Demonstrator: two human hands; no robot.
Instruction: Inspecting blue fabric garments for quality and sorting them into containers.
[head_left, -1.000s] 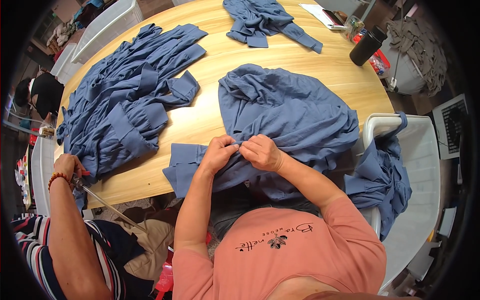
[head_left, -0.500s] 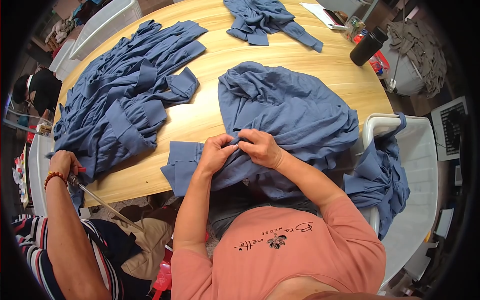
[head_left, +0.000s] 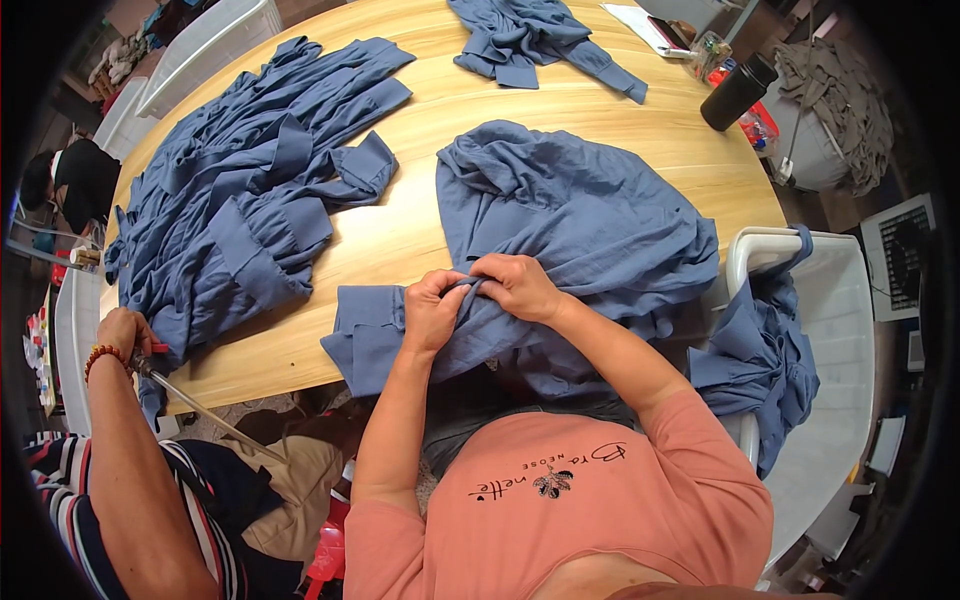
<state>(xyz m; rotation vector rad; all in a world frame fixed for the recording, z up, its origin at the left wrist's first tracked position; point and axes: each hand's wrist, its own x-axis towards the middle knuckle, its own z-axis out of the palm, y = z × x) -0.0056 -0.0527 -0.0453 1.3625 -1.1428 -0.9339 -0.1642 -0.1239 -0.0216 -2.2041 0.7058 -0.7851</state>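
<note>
A blue shirt (head_left: 590, 205) lies bunched at the near edge of the wooden table, part of it hanging over toward my lap. Close together at its near side, both my hands pinch a fold of the fabric. My left hand (head_left: 436, 310) grips the fold between thumb and fingers, next to a cuffed piece (head_left: 365, 340) that lies flat to its left. From the right, my right hand (head_left: 520, 288) pinches the same fold, fingers curled. What lies between the fingertips is mostly hidden.
Blue shirts (head_left: 250, 190) are heaped on the table's left side, and another blue garment (head_left: 530, 45) lies at the far edge. A black bottle (head_left: 738, 92) stands far right. Beside me, a white bin (head_left: 850, 330) has a blue garment over its rim. A co-worker's hand (head_left: 125, 335) holds a metal-rod tool.
My hands have shifted slightly and now hold the fold up a little more. At the left, the co-worker's hand has moved a little lower.
</note>
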